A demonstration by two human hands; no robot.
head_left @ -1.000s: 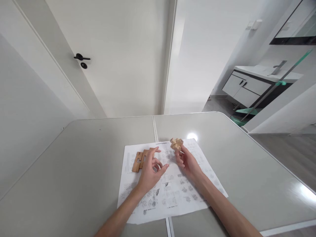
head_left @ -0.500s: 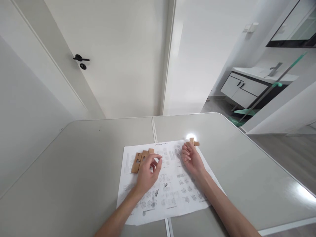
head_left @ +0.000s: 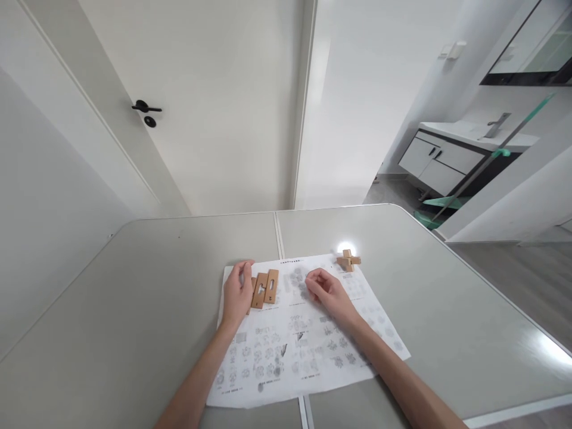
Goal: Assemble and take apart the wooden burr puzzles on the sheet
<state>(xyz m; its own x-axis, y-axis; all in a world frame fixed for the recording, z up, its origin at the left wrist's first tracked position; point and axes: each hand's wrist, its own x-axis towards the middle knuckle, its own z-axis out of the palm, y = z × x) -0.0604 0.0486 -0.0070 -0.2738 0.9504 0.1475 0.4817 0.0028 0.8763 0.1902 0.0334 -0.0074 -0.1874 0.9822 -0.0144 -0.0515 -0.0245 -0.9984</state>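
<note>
A row of flat wooden puzzle pieces (head_left: 271, 287) with cut-out slots lies on the left part of a printed paper sheet (head_left: 330, 360). My left hand (head_left: 238, 293) is closed at the left end of this row, fingers curled round the leftmost piece and covering most of it. Over the upper middle of the sheet is my right hand (head_left: 329, 292), its fingers curled in towards the thumb; nothing shows in it. Several wooden pieces crossed together (head_left: 348, 261) sit at the sheet's upper right corner, beyond my right hand.
The sheet lies across the seam of a grey folding table (head_left: 147, 310) with a pale metal edge. Behind the table stands a white door (head_left: 223, 119) with a black handle (head_left: 146, 106). To the right are a washbasin cabinet (head_left: 442, 158) and a green-handled broom (head_left: 500, 153).
My left hand has moved left from the near side of the row to its left end. My right hand has come left and nearer, away from the crossed pieces, which stay put.
</note>
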